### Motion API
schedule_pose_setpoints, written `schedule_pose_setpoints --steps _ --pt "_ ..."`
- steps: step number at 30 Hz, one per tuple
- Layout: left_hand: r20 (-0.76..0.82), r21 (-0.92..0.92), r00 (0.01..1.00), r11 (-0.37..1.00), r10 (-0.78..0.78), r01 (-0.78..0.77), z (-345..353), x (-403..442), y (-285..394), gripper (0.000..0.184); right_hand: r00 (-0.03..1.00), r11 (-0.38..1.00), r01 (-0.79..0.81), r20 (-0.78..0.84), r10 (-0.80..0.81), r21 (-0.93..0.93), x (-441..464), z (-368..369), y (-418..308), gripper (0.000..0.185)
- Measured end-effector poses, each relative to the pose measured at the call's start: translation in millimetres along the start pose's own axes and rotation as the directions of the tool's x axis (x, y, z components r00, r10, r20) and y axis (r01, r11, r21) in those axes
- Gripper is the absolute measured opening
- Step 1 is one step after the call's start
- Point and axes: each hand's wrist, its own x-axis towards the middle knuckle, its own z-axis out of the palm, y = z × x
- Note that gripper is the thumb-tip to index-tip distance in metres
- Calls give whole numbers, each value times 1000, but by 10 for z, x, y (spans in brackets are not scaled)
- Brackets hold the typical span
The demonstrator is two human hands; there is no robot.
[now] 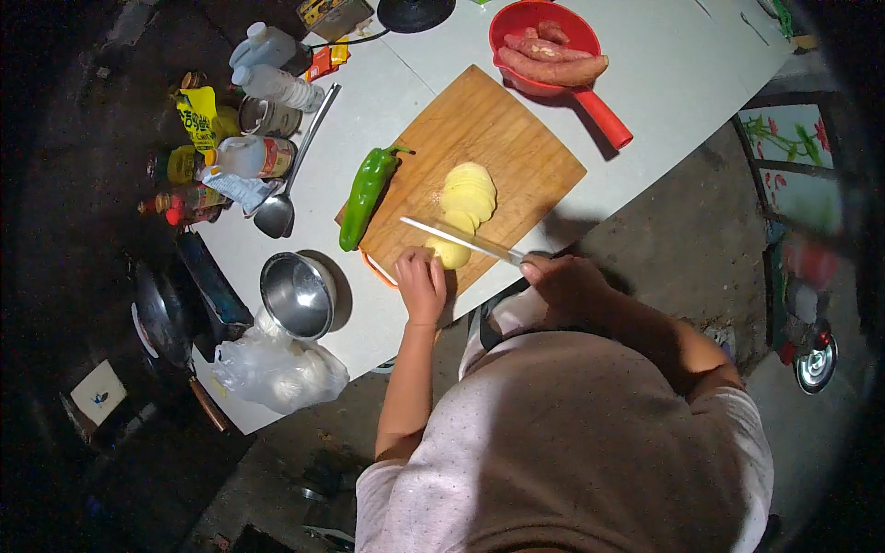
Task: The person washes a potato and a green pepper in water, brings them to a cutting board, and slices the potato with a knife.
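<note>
My right hand [562,281] is closed around the handle of a knife [466,240]. The blade lies across a peeled potato [451,253], at the edge of its uncut part. My left hand [420,281] presses its curled fingers against the near end of that potato. Overlapping potato slices [469,194] trail away from the blade on the wooden cutting board [525,152]. A long green pepper [369,198] rests along the board's left edge, apart from both hands.
A red strainer [590,32] with sausage-like pink pieces [548,60] sits at the back. To the left are a metal bowl [297,295], a plastic bag [277,369], a ladle [274,216] and several bottles [253,157]. The white table's [673,92] front edge runs close to the board.
</note>
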Motion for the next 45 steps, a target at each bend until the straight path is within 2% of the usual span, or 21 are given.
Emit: schedule_pose_setpoints --steps 1,2,4,7,9,10,12,16,18,20,22,25,27,31,34,35,36,37,39,42,45 --pt "49 -36 999 999 -21 23 -16 -74 14 23 989 999 -46 140 44 12 36 41 -22 21" --pt "26 -22 999 999 46 -45 -3 -105 12 26 974 997 -74 217 70 13 58 45 -51 22" --pt "10 -36 997 997 75 -75 71 -155 -23 26 923 992 -130 366 120 1 146 -22 -167 26" --pt "49 -52 997 997 58 -55 138 -140 -54 27 939 997 -81 334 79 -10 195 6 -213 21" --pt "56 -62 997 997 55 -52 140 -112 -53 27 983 981 148 131 -132 -122 193 61 -214 21" --pt "65 -69 996 996 61 -56 134 -101 -51 28 981 981 151 139 -134 -122 207 32 -262 21" --pt "55 -82 996 995 64 -59 113 -70 -42 29 979 986 -76 174 102 -147 241 -96 -381 22" --pt "77 -111 993 990 91 -82 118 -54 -109 35 980 987 -62 178 88 -148 269 -141 -417 20" --pt "78 -115 992 990 95 -86 128 -58 -142 35 971 992 -118 202 125 -48 269 -141 -420 19" --pt "82 -118 992 989 100 -90 124 -53 -157 36 963 989 -140 227 148 -51 291 -199 -460 20" --pt "71 -46 987 989 142 -139 92 -27 -147 34 953 985 -163 252 170 -51 300 -214 -470 20" --pt "84 -44 989 992 123 -120 108 -15 -155 34 972 993 -114 206 115 -17 306 -196 -452 20" --pt "77 -45 988 990 135 -132 118 -14 -175 34 944 980 -199 263 200 -31 313 -169 -450 21" --pt "42 -59 984 984 170 -168 144 -17 -219 34 951 984 -179 254 179 -22 332 -213 -472 22" --pt "59 -116 984 981 165 -158 202 -52 -275 36 989 993 4 146 13 -116 317 -179 -418 23" --pt "59 -117 985 981 165 -158 218 -64 -292 36 953 991 -24 298 61 -128 354 -226 -423 23" --pt "67 -117 985 981 162 -153 226 -68 -302 36 891 988 -50 440 110 -146 384 -257 -428 31" --pt "77 -116 985 982 158 -148 230 -73 -309 36 891 988 -51 440 111 -146 387 -244 -421 31" --pt "63 -111 985 982 160 -152 232 -67 -291 36 898 979 65 439 28 -195 396 -212 -406 32" --pt "57 -102 985 982 163 -157 216 -66 -277 37 917 994 -29 394 68 -104 420 -327 -457 32" --pt "72 -81 984 984 164 -158 172 -50 -248 36 894 991 -14 443 72 -133 435 -313 -442 33"
